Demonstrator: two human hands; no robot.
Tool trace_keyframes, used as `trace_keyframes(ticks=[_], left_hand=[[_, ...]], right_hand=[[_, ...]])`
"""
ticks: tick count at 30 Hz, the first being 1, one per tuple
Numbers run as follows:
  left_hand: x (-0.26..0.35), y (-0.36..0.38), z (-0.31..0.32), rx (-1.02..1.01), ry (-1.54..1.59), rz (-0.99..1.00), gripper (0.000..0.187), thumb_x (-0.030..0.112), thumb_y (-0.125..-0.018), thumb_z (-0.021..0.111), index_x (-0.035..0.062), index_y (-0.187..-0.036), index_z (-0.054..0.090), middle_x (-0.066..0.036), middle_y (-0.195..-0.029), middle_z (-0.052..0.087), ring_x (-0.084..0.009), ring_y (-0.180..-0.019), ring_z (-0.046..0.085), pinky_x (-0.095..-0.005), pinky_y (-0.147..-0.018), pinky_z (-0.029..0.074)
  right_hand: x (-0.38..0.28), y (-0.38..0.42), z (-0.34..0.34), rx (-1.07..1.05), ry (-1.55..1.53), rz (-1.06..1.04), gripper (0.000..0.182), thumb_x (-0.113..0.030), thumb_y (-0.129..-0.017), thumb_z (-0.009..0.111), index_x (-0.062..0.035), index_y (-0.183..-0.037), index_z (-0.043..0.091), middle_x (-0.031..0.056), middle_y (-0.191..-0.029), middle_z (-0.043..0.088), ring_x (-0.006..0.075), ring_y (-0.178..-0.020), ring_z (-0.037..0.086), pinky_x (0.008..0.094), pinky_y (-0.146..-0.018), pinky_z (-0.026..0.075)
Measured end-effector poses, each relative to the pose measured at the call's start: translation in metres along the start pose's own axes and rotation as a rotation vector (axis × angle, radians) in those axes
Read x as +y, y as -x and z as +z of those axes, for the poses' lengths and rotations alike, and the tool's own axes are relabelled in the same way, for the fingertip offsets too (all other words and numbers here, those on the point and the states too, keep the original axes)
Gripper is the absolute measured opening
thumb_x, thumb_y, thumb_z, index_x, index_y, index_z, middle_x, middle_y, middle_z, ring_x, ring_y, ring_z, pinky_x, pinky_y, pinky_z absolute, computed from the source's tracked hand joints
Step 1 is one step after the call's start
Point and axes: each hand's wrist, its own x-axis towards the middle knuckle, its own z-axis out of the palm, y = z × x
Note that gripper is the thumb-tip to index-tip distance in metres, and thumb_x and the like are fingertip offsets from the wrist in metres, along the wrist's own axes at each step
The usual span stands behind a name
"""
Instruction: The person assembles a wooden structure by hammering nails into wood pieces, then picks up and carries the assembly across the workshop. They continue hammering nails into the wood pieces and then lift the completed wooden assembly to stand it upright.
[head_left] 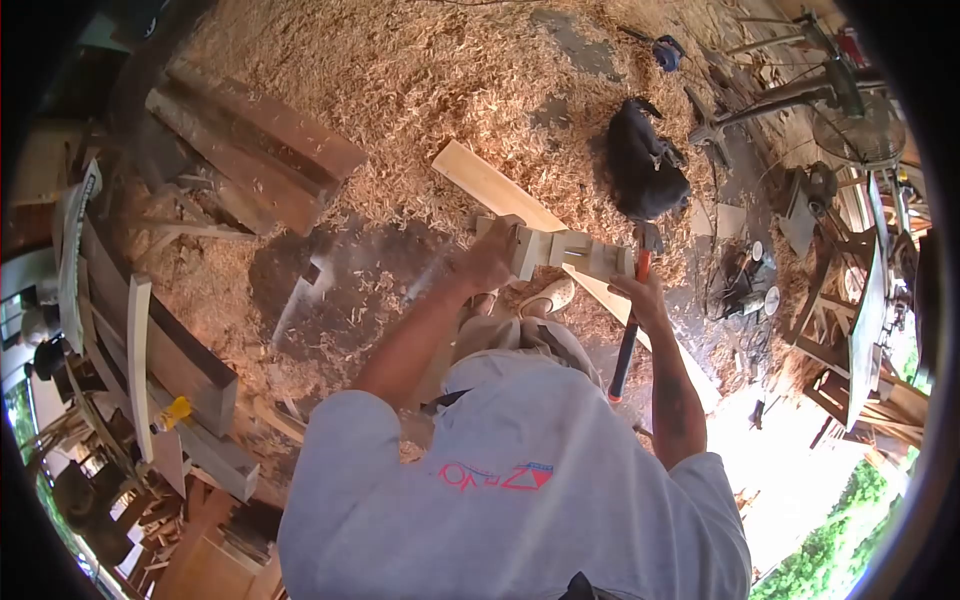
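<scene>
My right hand (645,298) is wrapped round the orange and dark blue handle of a hammer (627,352). The hammer's metal head (649,238) is up, close to the right end of a pale wooden piece (568,253) with cut slots and crosspieces. My left hand (490,258) grips the left end of that piece, in front of my feet. Beneath it, a light plank (490,182) slants up to the left on the floor. A second pale board (610,300) slants down to the right, partly hidden by the hammer and my right forearm.
Wood shavings (430,90) cover the floor. A black animal (640,165) lies just beyond the hammer. Thick brown beams (250,150) lie at the upper left, more timber (165,340) at the left. A standing fan (858,125) and a power tool (745,285) are at the right.
</scene>
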Motion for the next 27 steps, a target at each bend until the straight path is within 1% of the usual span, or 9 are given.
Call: trace_keyframes(ticks=[5, 7, 11, 13, 15, 17, 22, 24, 27], left_hand=[[-0.014, -0.004, -0.001, -0.002, -0.229, 0.195, 0.094, 0.016, -0.060, 0.083, 0.0067, -0.138, 0.032, -0.020, -0.129, 0.044, -0.0389, -0.122, 0.048, -0.0442, -0.102, 0.042], [-0.010, -0.001, -0.002, 0.090, -0.038, 0.099, 0.070, 0.019, -0.075, 0.078, 0.0078, -0.132, 0.040, -0.015, -0.118, 0.054, -0.0356, -0.104, 0.060, -0.0406, -0.092, 0.049], [-0.019, 0.000, -0.005, 0.078, 0.148, 0.021, 0.066, 0.018, -0.075, 0.078, 0.0083, -0.130, 0.044, -0.015, -0.120, 0.052, -0.0351, -0.100, 0.062, -0.0407, -0.087, 0.051], [-0.018, -0.004, -0.016, 0.135, -0.092, 0.147, 0.068, 0.016, -0.077, 0.076, 0.0142, -0.131, 0.034, -0.015, -0.109, 0.061, -0.0377, -0.094, 0.064, -0.0467, -0.081, 0.053], [-0.027, -0.008, -0.022, 0.084, -0.215, 0.194, 0.063, 0.014, -0.078, 0.073, 0.0108, -0.129, 0.036, -0.017, -0.114, 0.059, -0.0373, -0.097, 0.062, -0.0446, -0.084, 0.052], [-0.013, -0.010, -0.031, 0.138, -0.393, 0.317, 0.056, 0.013, -0.080, 0.073, 0.0039, -0.127, 0.045, -0.015, -0.116, 0.052, -0.0319, -0.100, 0.059, -0.0392, -0.091, 0.049], [-0.036, -0.013, -0.038, 0.003, 0.053, 0.055, 0.058, -0.001, -0.083, 0.064, 0.0039, -0.132, 0.034, -0.014, -0.111, 0.057, -0.0236, -0.099, 0.061, -0.0341, -0.082, 0.052], [-0.031, -0.012, -0.044, -0.016, -0.091, 0.162, 0.057, -0.001, -0.083, 0.064, 0.0034, -0.131, 0.034, -0.014, -0.112, 0.056, -0.0236, -0.100, 0.061, -0.0337, -0.084, 0.052], [-0.024, -0.012, -0.047, -0.024, -0.238, 0.292, 0.059, 0.000, -0.082, 0.066, 0.0027, -0.131, 0.034, -0.014, -0.114, 0.057, -0.0242, -0.103, 0.060, -0.0342, -0.088, 0.051]], right_hand=[[-0.003, 0.001, 0.015, 0.056, -0.064, -0.035, 0.045, -0.016, -0.085, 0.068, 0.0051, -0.122, 0.056, 0.0143, -0.110, 0.065, 0.0223, -0.095, 0.067, 0.0349, -0.081, 0.058], [-0.010, 0.003, 0.028, 0.067, -0.140, -0.055, 0.042, -0.019, -0.085, 0.067, 0.0029, -0.120, 0.060, 0.0103, -0.105, 0.068, 0.0179, -0.094, 0.066, 0.0294, -0.073, 0.056], [-0.014, 0.001, 0.047, 0.111, -0.088, -0.065, 0.044, -0.024, -0.084, 0.070, 0.0008, -0.119, 0.061, 0.0087, -0.102, 0.067, 0.0163, -0.089, 0.065, 0.0292, -0.071, 0.055], [-0.016, -0.001, 0.057, 0.143, -0.125, -0.086, 0.044, -0.025, -0.083, 0.071, 0.0007, -0.118, 0.062, 0.0084, -0.100, 0.068, 0.0160, -0.090, 0.065, 0.0296, -0.070, 0.054], [-0.014, -0.005, 0.068, 0.181, -0.161, -0.101, 0.044, -0.026, -0.083, 0.072, 0.0007, -0.117, 0.062, 0.0081, -0.098, 0.068, 0.0157, -0.090, 0.065, 0.0300, -0.068, 0.054], [-0.008, -0.012, 0.078, 0.202, -0.144, -0.051, 0.047, -0.033, -0.081, 0.074, 0.0031, -0.108, 0.061, 0.0126, -0.094, 0.068, 0.0171, -0.087, 0.065, 0.0319, -0.067, 0.052], [-0.030, -0.007, 0.087, 0.339, 0.127, 0.052, 0.057, -0.044, -0.073, 0.078, 0.0045, -0.094, 0.058, 0.0200, -0.088, 0.066, 0.0269, -0.080, 0.065, 0.0376, -0.069, 0.050], [-0.030, -0.005, 0.078, 0.301, 0.255, 0.020, 0.064, -0.048, -0.067, 0.080, 0.0057, -0.092, 0.057, 0.0207, -0.084, 0.064, 0.0320, -0.078, 0.063, 0.0405, -0.071, 0.049], [-0.024, -0.002, 0.067, 0.257, 0.201, -0.011, 0.065, -0.046, -0.065, 0.082, 0.0068, -0.093, 0.056, 0.0204, -0.083, 0.063, 0.0300, -0.078, 0.063, 0.0396, -0.071, 0.049]])
